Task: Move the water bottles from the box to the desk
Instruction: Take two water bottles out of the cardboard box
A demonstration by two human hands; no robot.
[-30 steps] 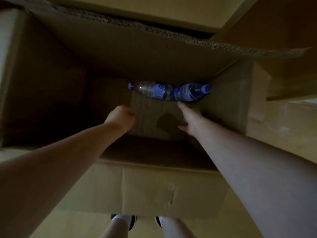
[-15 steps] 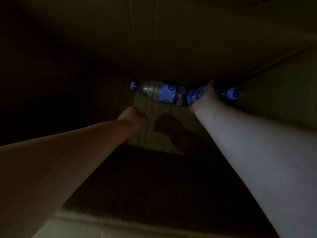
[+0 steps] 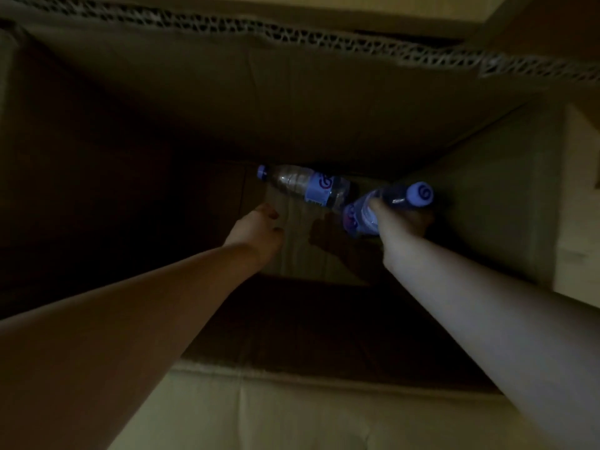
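Observation:
I look down into a deep, dim cardboard box (image 3: 493, 196). One clear water bottle (image 3: 305, 185) with a blue label and blue cap lies on the box floor against the far wall, cap to the left. My right hand (image 3: 402, 222) grips a second water bottle (image 3: 389, 203) around its middle, tilted with its blue cap up and to the right, lifted off the floor. My left hand (image 3: 259, 228) reaches down just below the lying bottle, fingers loosely curled, holding nothing and not touching the bottle.
The box's far flap (image 3: 292, 34) with its corrugated edge hangs over the top of the view. The near wall (image 3: 259, 401) runs under my forearms. The left side of the box interior is too dark to read.
My right hand has lifted its bottle off the box floor and tilted the cap upward. My left hand has moved a little closer to the lying bottle. The view is brighter than half a second ago.

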